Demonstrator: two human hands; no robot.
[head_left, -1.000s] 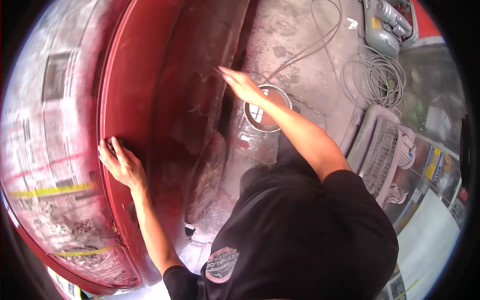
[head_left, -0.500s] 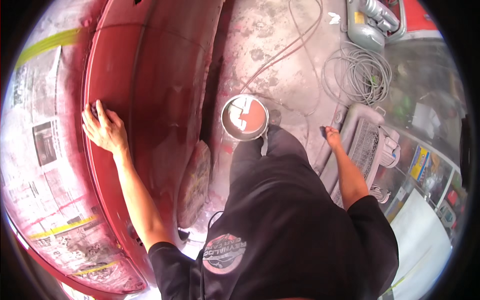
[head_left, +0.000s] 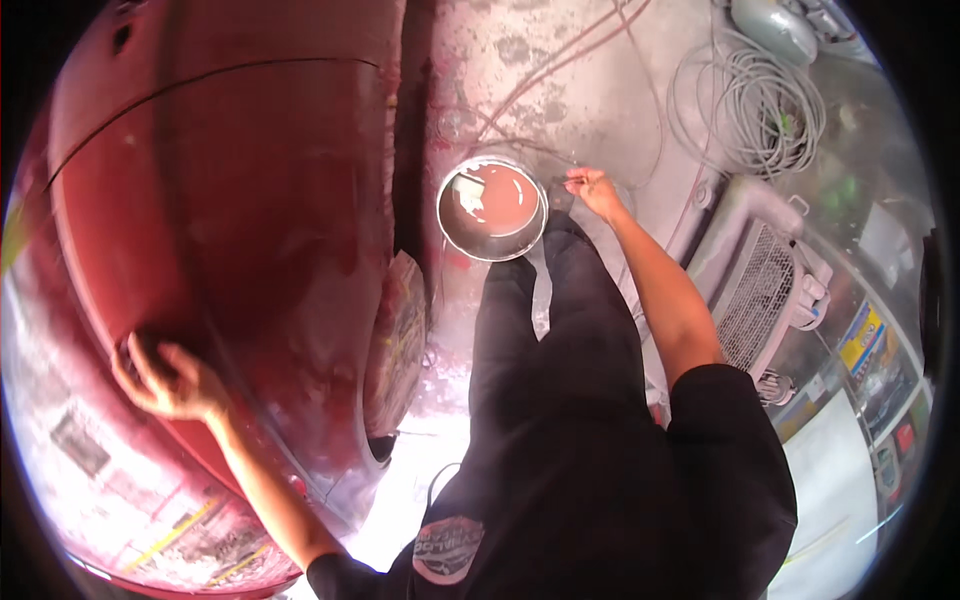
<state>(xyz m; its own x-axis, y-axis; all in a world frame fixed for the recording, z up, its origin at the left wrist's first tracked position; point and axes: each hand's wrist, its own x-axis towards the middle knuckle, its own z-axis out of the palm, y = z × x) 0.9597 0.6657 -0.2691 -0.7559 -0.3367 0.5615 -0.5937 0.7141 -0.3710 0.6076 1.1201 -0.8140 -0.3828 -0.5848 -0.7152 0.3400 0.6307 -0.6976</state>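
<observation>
My left hand (head_left: 170,380) rests on the red car body panel (head_left: 255,230) near its curved left edge, fingers apart; whether anything is beneath them I cannot tell. Just right of a round metal bucket (head_left: 490,245) of pinkish-brown liquid is my right hand (head_left: 592,190), its fingers pinched around something too small to make out. The bucket stands on the stained floor (head_left: 520,60) beyond my knees, beside the panel's lower edge.
Paper-covered bodywork (head_left: 90,480) lines the far left. A grey cord coil (head_left: 760,110), an air compressor (head_left: 775,30) and a dusty grille unit (head_left: 750,290) lie to the right, by a clear sheet (head_left: 850,170). Hoses cross the floor.
My right hand left the panel, swung down to the right, and is now forward beside the bucket. My left hand sits lower in the shifted view, still on the panel.
</observation>
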